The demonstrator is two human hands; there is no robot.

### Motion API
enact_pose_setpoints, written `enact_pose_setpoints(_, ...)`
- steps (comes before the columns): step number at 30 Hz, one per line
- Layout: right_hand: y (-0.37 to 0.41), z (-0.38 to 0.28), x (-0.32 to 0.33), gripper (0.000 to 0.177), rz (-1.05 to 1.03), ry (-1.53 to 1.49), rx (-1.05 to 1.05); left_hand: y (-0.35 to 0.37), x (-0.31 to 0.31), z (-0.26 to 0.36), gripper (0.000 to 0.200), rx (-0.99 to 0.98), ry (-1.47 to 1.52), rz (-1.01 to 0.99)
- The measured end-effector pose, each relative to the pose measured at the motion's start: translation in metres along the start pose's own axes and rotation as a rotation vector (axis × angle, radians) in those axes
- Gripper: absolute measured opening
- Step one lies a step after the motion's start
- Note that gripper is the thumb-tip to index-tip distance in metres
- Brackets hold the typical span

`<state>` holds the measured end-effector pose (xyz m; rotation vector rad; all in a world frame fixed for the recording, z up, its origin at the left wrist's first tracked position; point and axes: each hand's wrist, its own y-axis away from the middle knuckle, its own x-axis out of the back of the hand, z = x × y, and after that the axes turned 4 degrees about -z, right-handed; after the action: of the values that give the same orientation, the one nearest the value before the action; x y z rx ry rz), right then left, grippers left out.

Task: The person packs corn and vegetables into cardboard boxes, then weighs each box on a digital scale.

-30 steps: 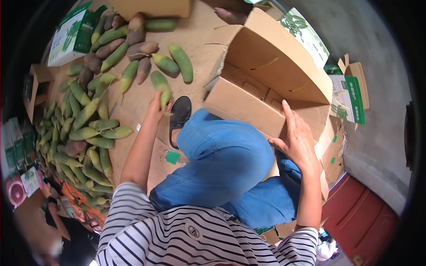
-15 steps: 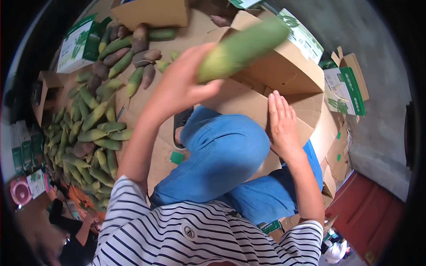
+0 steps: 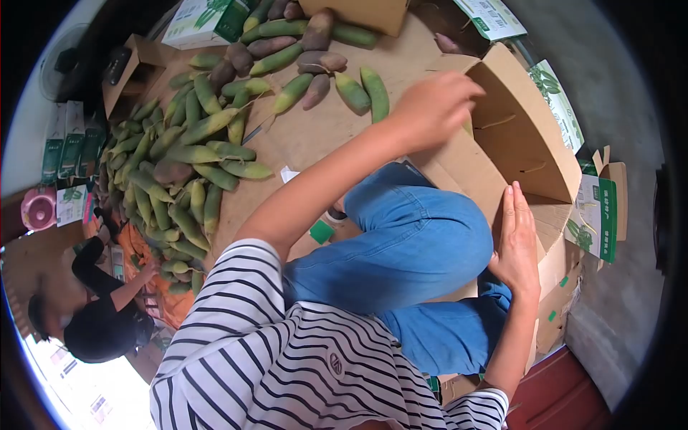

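Observation:
At the near edge of an open cardboard box [image 3: 548,122], my left hand [image 3: 437,107] is closed, its fingers curled and partly over the rim. A yellow-green sliver of a green radish [image 3: 468,127] shows beneath those fingers; the rest is hidden by the hand and the box wall. My right hand [image 3: 517,244] lies flat with fingers stretched out, pressed against the right part of the box's near side. Two thin tan strands show against the box's inner wall. My bent knee [image 3: 437,229] in blue trousers is close against the box.
A large heap of green radishes [image 3: 193,154] covers the floor at left, with several purplish ones [image 3: 319,61] farther back. Printed green-and-white boxes [image 3: 595,208] stand at right and at the back. A person in black [image 3: 107,322] reaches toward the heap from lower left.
My left hand has moved right and carried the green radish down to the box, where it is mostly out of sight. My right hand stays on the box. The view has swung left.

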<state>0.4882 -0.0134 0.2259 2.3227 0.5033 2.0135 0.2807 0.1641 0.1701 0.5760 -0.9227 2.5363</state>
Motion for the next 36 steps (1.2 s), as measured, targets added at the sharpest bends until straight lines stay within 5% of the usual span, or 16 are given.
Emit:
enact_pose_setpoints(3, -0.002, 0.000, 0.002, 0.086, -0.007, 0.014, 0.010, 0.082, 0.032, -0.036, 0.025, 0.234, -0.093, 0.170)
enact_pose_setpoints(9, -0.006, 0.000, 0.007, 0.080, -0.016, -0.029, -0.045, 0.285, 0.097, -0.127, 0.030, 1.042, -0.284, 0.134)
enact_pose_setpoints(15, -0.009, 0.005, 0.018, 0.079, -0.065, -0.140, -0.093, 0.380, 0.188, -0.179, 0.026, 0.900, -1.301, -0.446)
enact_pose_setpoints(18, -0.013, 0.003, 0.018, 0.080, -0.058, -0.137, -0.112, 0.370, 0.217, -0.191, 0.031, 1.067, -1.346, -0.736)
enact_pose_setpoints(21, -0.013, 0.003, 0.016, 0.081, -0.058, -0.133, -0.130, 0.377, 0.234, -0.209, 0.028, 0.977, -1.374, -0.909)
enact_pose_setpoints(27, -0.015, 0.000, 0.018, 0.079, -0.078, -0.139, -0.140, 0.366, 0.231, -0.212, 0.020, 1.074, -1.262, -0.874)
enact_pose_setpoints(32, -0.013, -0.002, 0.020, 0.076, -0.097, -0.115, -0.121, 0.386, 0.200, -0.172, 0.017, 0.473, -1.160, -0.503)
enact_pose_setpoints(36, -0.012, -0.003, 0.018, 0.082, -0.060, -0.101, -0.103, 0.381, 0.123, -0.117, 0.015, 0.550, -0.817, -0.404)
